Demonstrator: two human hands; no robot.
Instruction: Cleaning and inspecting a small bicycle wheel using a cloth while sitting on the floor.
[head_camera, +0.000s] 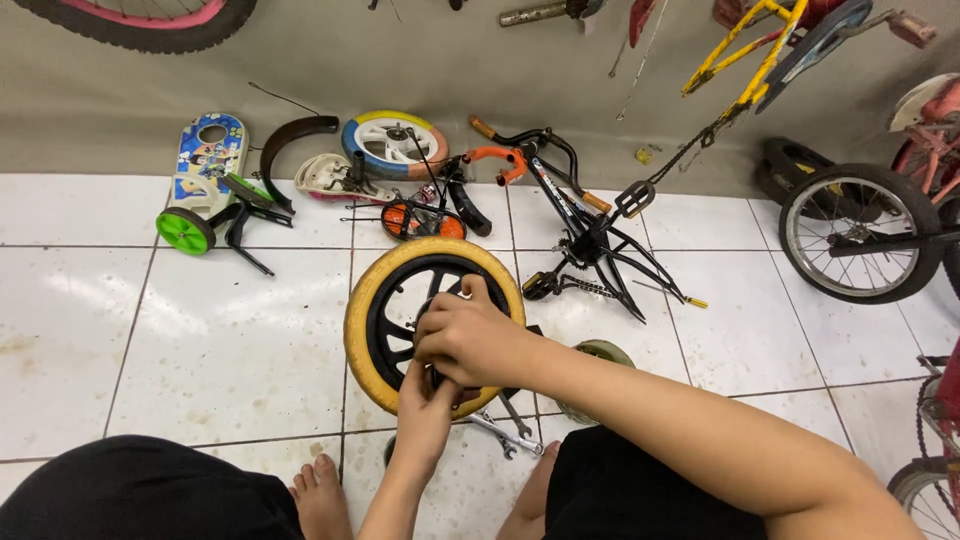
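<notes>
hands: left (425, 405), right (465, 335) gripping yellow wheel (370, 300) hub | wrenches (505, 430) beneath | black frame (590, 240) beyond

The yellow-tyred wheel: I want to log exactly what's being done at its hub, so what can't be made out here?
Head view:
- Hub of the yellow-tyred wheel: covered by the right hand and left hand.
- Anything held in either hand: hidden by the fingers.
- Wrenches on the tile: partly behind the right forearm.
</notes>
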